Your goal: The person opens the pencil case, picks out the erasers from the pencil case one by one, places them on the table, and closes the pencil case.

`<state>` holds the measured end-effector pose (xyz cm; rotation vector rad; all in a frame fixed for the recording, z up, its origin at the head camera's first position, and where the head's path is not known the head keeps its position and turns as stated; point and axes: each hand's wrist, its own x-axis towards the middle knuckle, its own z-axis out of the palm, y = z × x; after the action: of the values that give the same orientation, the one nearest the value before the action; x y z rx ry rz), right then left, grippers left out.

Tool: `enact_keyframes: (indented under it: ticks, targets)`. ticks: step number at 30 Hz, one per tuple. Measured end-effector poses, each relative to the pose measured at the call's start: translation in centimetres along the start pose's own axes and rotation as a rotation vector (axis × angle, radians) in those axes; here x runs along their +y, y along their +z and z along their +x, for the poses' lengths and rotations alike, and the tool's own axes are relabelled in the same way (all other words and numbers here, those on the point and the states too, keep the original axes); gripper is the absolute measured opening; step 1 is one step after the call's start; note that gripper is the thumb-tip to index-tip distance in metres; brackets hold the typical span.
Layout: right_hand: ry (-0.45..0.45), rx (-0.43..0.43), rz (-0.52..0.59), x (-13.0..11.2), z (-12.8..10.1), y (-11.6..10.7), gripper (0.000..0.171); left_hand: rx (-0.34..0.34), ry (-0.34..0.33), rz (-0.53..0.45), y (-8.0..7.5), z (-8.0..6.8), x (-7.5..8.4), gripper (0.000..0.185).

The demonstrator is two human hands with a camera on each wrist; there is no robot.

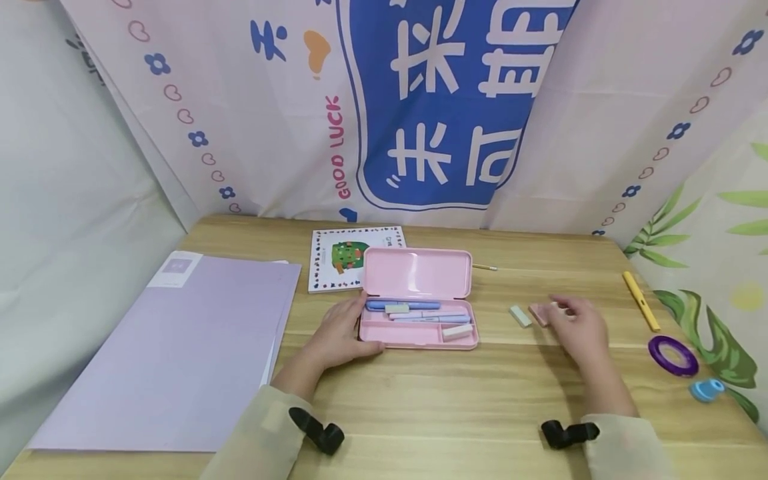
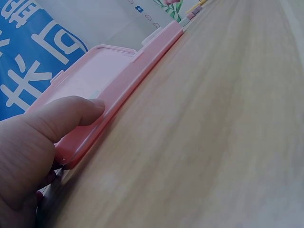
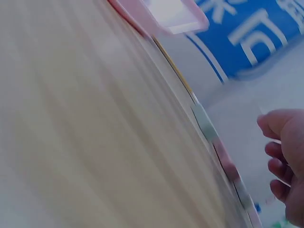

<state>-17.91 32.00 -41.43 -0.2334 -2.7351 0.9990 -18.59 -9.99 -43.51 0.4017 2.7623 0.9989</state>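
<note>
So the pink pencil case [image 1: 401,335] sits mid-table [image 1: 450,400], lid [image 1: 418,275] flipped back toward the wall, which leaves the whole tray facing the person. The left hand [image 1: 339,337] grips its left end, thumb [image 2: 80,111] bent over the front edge, other fingers round the side, I'd guess to stop the box sliding. The right hand [image 1: 579,330] hovers over the loose erasers, fingers loosely curled, thumb apart from them, and I can't see anything pinched in there. The green eraser [image 1: 520,316] and pink eraser [image 1: 538,314] lie in a row right of the case, probably put there for easy reach.

As for looks, the case is glossy pale pink with a bright shine inside the lid. A darker blue pen [image 1: 420,305] and paler ones lie in the long back section, a small pale green eraser on top, and a white eraser [image 1: 457,332] has the front right compartment, while the long front left one is bare
</note>
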Motion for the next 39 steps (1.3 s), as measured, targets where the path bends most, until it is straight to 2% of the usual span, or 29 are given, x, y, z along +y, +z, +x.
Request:
enact_keyframes:
  ticks: [3,6,11,14,24,33,36,39]
  targets:
    - [-0.148,-0.065,0.004,-2.0,-0.8,1.7,0.038,0.003,0.001,-0.001,-0.1,0.0,0.0,0.11]
    - [-0.243,-0.125,0.018,-3.5,-1.5,3.5,0.031,0.003,0.002,0.001,-0.1,0.0,0.0,0.111]
    - [-0.331,-0.232,0.045,-5.1,-2.3,5.5,0.027,0.002,0.001,0.008,-0.1,0.1,0.0,0.111]
    - [-0.365,-0.265,0.041,-5.5,-2.5,6.1,0.025,0.001,0.0,0.002,-0.1,0.0,0.0,0.11]
    - [-0.347,-0.273,0.006,-6.4,-2.6,6.5,0.02,0.003,0.013,-0.008,-0.1,-0.1,0.1,0.11]
    - [-0.342,-0.289,0.019,-6.5,-2.6,6.2,0.011,0.003,0.017,-0.001,-0.2,-0.1,0.1,0.11]
    - [-0.313,-0.29,0.065,-6.3,-2.5,5.9,0.012,0.004,0.017,0.0,-0.1,-0.1,0.1,0.11]
    - [-0.259,-0.314,0.161,-5.9,-2.5,5.4,0.014,0.004,0.016,-0.002,-0.1,-0.1,0.1,0.109]
